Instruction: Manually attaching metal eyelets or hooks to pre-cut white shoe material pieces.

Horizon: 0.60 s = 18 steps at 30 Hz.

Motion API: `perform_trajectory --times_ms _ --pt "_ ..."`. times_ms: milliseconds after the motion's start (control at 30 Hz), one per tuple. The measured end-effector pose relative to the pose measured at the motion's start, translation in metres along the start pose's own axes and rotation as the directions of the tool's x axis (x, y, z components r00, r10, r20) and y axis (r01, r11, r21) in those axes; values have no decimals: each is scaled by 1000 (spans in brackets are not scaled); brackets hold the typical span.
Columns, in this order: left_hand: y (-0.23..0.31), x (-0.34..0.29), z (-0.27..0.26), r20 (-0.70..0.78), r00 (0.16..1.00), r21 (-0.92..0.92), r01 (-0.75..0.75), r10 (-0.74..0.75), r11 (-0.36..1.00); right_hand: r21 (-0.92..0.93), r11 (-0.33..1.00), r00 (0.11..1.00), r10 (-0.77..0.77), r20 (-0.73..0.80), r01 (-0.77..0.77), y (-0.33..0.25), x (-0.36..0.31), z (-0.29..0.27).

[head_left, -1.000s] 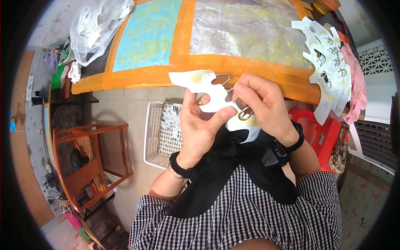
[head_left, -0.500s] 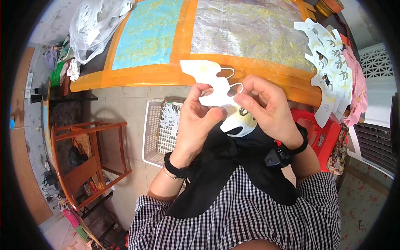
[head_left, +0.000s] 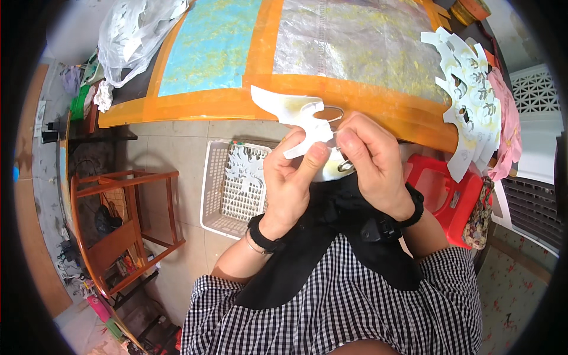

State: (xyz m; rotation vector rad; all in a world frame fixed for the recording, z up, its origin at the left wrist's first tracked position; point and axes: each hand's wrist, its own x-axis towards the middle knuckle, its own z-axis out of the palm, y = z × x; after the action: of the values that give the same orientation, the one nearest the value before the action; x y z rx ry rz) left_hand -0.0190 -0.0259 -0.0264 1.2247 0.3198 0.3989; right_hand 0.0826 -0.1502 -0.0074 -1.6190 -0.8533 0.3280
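Observation:
My left hand (head_left: 290, 180) pinches a white cut-out piece (head_left: 283, 105) of thin sheet with curved, notched edges and faint yellow stains. Its thumb presses on the lower lobe. From the right side of the piece a thin pale loop (head_left: 335, 113) sticks out. My right hand (head_left: 378, 168) is closed at that side, thumb and fingertips on a thin strand whose end they hide. Below those fingertips hangs a small dark metal ring (head_left: 345, 166) against a lower white part, partly covered by my hands.
A taped table (head_left: 195, 107) lies ahead, with stacked white cut-outs (head_left: 473, 112) and pink cloth (head_left: 509, 127) at its right. A plastic bag (head_left: 133, 44) sits at left. On the floor are a white basket (head_left: 212, 195), a wooden chair (head_left: 112, 236) and a red stool (head_left: 435, 183).
The white piece has tilted and turned in my hands. My left thumb has moved up onto its lower lobe, and my right fingertips have shifted slightly down along its edge.

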Motion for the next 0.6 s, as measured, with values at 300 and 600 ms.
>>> perform_trajectory --times_ms 300,600 --pt "-12 0 -10 26 988 -269 151 -149 951 81 987 990 137 39 -140 2 2 2" --pt "2 0 -30 286 924 -242 325 -253 914 -26 992 989 -120 83 122 -16 4 3"
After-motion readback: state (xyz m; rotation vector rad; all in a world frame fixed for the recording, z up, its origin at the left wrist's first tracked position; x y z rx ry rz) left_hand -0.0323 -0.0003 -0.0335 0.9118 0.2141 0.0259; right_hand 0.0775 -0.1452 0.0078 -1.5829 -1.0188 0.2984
